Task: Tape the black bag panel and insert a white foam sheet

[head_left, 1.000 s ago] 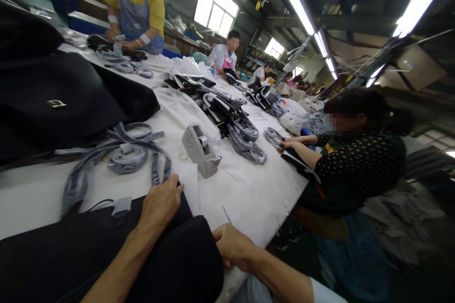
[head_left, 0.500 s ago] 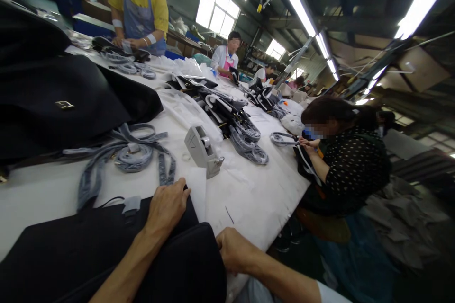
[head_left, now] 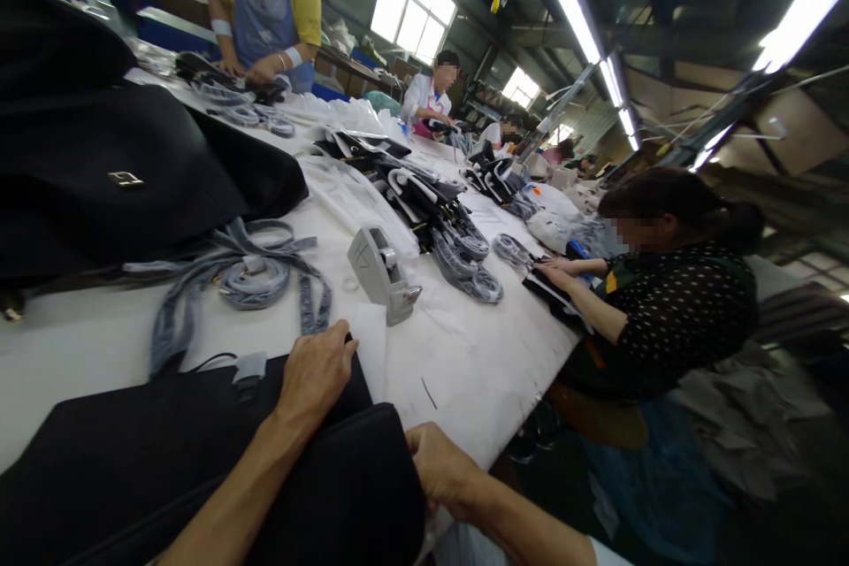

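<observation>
A black handbag point(head_left: 146, 451) lies on the white table in front of me, its flap side spread toward the left. My left hand point(head_left: 318, 371) is closed over the bag's far corner, fingers curled round the edge. On the bag's right side, my right hand point(head_left: 439, 467) pinches the edge; its fingertips are partly hidden behind the black material. A buckle wrapped in pale film point(head_left: 249, 369) shows on the bag, left of my left hand. Just beyond lie straps wrapped in plastic point(head_left: 256, 283).
A grey tape dispenser point(head_left: 383, 274) stands past my hands. Black bags point(head_left: 133, 168) are heaped at left; more bags with wrapped handles point(head_left: 424, 203) lie mid-table. At right a co-worker in a dotted top point(head_left: 690, 292) handles a bag. The table edge point(head_left: 523, 424) runs along the right.
Both my hands keep their hold on the handbag, with hardly any movement. The co-worker at right has lowered the bag in hand toward the table. The view has shifted slightly.
</observation>
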`<state>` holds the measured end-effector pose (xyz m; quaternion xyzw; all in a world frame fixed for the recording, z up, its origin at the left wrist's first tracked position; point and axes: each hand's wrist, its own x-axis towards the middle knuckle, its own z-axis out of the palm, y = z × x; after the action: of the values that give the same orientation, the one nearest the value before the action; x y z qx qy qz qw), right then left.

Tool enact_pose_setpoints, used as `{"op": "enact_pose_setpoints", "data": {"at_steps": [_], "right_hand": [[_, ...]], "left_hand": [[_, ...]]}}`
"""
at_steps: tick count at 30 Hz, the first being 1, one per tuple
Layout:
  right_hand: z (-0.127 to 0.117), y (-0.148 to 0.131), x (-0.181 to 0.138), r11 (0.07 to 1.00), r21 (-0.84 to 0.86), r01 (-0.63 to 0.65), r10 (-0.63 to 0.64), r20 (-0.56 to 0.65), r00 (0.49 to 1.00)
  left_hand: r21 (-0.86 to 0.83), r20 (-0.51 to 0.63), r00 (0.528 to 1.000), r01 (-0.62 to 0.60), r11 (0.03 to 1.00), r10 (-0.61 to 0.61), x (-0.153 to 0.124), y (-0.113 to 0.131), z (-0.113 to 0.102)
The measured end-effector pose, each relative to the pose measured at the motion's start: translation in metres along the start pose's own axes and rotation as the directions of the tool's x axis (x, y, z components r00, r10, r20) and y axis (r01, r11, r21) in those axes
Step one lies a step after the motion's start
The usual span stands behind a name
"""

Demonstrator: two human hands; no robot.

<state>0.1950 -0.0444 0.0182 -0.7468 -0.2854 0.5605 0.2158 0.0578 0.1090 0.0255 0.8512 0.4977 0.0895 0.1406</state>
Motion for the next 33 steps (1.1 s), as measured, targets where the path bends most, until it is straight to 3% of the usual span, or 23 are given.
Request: {"op": "enact_pose_setpoints", "data": {"at_steps": [7, 13, 20, 25, 33], "right_hand": [[-0.02, -0.001, -0.002, 0.997, -0.068, -0.03, 0.038, 0.127, 0.991], [-0.038, 0.019, -0.003, 0.999, 0.026, -0.023, 0.017, 0.226, 0.974], [-0.031, 0.018, -0.005, 0.999, -0.017, -0.047, 0.049, 0.201, 0.978], [-0.02, 0.014, 0.0, 0.998, -0.034, -0.05, 0.052, 0.086, 0.995], [-0.024, 0.013, 0.0, 0.998, 0.059, 0.026, -0.039, 0.23, 0.972]], "left_hand": [[-0.015, -0.023, 1.0, 0.017, 1.0, -0.017, -0.001, -0.004, 0.001], [-0.041, -0.041, 0.999, 0.02, 0.999, -0.022, -0.002, -0.007, 0.003], [-0.063, -0.039, 0.998, -0.042, 0.997, 0.039, 0.004, -0.006, 0.014], [-0.044, -0.02, 0.998, -0.053, 0.998, 0.052, 0.005, -0.005, 0.011], [-0.082, -0.073, 0.997, -0.034, 0.996, 0.028, 0.002, -0.008, 0.009]]}}
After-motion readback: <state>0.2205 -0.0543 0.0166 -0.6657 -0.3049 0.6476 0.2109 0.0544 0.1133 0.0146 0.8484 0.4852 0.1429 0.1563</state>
